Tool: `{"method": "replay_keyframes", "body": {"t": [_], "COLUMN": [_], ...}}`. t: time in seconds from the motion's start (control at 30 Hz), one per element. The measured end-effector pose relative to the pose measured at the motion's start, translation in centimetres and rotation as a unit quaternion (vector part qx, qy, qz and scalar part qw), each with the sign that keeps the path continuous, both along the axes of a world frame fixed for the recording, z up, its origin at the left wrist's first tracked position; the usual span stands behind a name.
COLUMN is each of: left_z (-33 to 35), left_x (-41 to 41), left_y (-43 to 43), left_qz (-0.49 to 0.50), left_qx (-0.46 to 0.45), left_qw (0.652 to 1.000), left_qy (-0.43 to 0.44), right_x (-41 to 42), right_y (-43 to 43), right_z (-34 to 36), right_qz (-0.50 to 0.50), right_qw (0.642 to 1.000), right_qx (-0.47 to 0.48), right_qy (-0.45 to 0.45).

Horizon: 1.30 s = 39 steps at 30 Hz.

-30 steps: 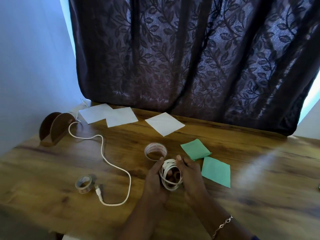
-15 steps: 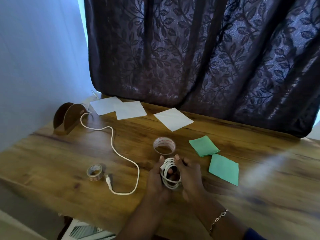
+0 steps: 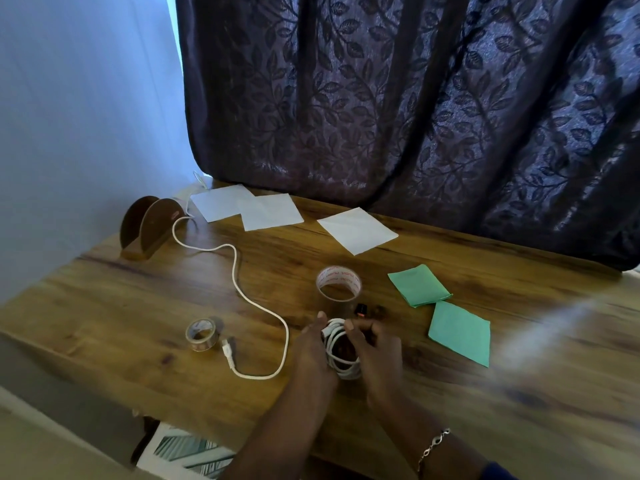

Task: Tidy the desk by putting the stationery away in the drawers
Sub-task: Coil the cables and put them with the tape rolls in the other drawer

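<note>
Both hands hold a coiled white cable (image 3: 341, 355) on the wooden desk (image 3: 138, 299). My left hand (image 3: 313, 355) grips the coil's left side and my right hand (image 3: 375, 351) grips its right side, thumbs on top. Just behind the coil stands a large roll of tape (image 3: 338, 285), with a small dark object (image 3: 362, 310) beside it. A small tape roll (image 3: 202, 335) lies to the left. Two green paper squares (image 3: 419, 285) (image 3: 460, 332) lie to the right. Three white paper squares (image 3: 356, 230) (image 3: 270, 212) (image 3: 216, 206) sit near the curtain.
A loose white charging cable (image 3: 239, 278) snakes from the back left corner to a plug near the small tape. A brown wooden holder (image 3: 149, 226) stands at the far left. A dark leaf-patterned curtain (image 3: 415, 116) hangs behind the desk. A printed sheet (image 3: 187, 452) shows below the desk's front edge.
The camera view has shifted left and tilted, so the desk's front edge and the sheet below it appear. Both hands keep holding the coiled cable in about the same spot.
</note>
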<state>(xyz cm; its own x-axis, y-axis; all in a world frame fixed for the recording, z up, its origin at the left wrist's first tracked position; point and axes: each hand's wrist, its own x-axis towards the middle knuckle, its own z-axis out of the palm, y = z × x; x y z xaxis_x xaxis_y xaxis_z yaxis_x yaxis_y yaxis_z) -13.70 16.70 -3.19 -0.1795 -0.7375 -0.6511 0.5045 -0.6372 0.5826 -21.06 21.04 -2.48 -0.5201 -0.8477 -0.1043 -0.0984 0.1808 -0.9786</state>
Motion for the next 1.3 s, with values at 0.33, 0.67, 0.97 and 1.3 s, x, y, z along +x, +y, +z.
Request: {"method": "replay_keyframes", "body": {"t": [0.33,0.67,0.97,1.3], "left_z": [0.3,-0.1,-1.0,1.1], "left_x": [1.5,6.2,11.0,14.3], "left_y": [-0.1,0.2,-0.8,-2.7], "left_qz": [0.058,-0.02,-0.041,0.007], "left_qx": [-0.148,-0.421,-0.448,-0.4], "left_qw": [0.978,0.77,0.715,0.869], "left_qy": [-0.134,-0.479,-0.536,-0.293], "right_x": [0.4,-0.1,-0.6,7.5], "right_y": [0.0,-0.3,-0.6,-3.5], "right_z": [-1.8,-3.5,-1.6,-0.5], "right_qz": [0.016,0.047,0.053,0.396], "right_qw": [0.996,0.967,0.95,0.835], "right_qx": [0.046,0.056,-0.059,-0.066], "right_qy": [0.073,0.243,0.303,0.377]}}
